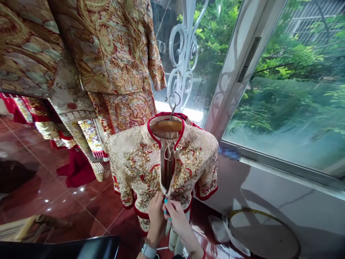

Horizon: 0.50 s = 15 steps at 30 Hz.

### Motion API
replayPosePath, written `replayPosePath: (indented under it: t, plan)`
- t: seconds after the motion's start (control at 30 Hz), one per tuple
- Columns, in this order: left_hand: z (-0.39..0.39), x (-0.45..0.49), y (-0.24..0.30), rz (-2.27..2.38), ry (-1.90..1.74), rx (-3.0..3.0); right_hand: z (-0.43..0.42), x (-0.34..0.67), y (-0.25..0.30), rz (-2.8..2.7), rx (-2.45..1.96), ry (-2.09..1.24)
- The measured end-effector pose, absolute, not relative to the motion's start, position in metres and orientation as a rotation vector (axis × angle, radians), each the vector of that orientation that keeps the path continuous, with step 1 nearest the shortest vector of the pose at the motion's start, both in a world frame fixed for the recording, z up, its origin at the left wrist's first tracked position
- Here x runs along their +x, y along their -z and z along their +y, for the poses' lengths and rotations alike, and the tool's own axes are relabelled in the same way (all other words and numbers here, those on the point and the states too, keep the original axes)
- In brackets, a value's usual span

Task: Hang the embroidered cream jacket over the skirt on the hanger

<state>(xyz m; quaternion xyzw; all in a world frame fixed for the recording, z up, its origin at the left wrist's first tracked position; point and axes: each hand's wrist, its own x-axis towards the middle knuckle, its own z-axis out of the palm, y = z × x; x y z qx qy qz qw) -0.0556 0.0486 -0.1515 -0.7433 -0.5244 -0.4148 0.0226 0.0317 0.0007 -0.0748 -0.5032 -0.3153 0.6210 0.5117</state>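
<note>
A cream jacket (140, 162) with gold and red embroidery and red trim hangs on a wooden hanger (167, 125), hooked onto a white metal scroll grille (183, 54). Its front is open at the top. My left hand (156, 212) and my right hand (174, 212) meet at the lower front opening of the jacket, fingers pinched on the fabric edges near the hem. My right hand has teal nails. A watch sits on my left wrist.
Larger red and gold embroidered garments (107, 46) hang at the left and behind. A big window (291, 93) fills the right. A round board with a yellow rim (264, 233) and a white bag (221, 226) lie below the sill. The floor (54, 194) is glossy red tile.
</note>
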Motion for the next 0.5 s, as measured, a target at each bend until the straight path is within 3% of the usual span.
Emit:
replayPosePath:
  t: [0.13, 0.4, 0.5]
  plan:
    - [0.041, -0.052, 0.159, -1.51, 1.451, -2.247, 0.012, 0.042, 0.044, -0.702, -1.15, -1.518]
    - [0.052, -0.037, 0.138, -1.56, 1.507, -2.267, 0.064, 0.055, -0.086, -0.887, -1.009, -1.246]
    - [0.053, -0.033, 0.139, -1.585, 1.527, -2.247, 0.083, 0.051, -0.11, -0.958, -0.978, -1.117]
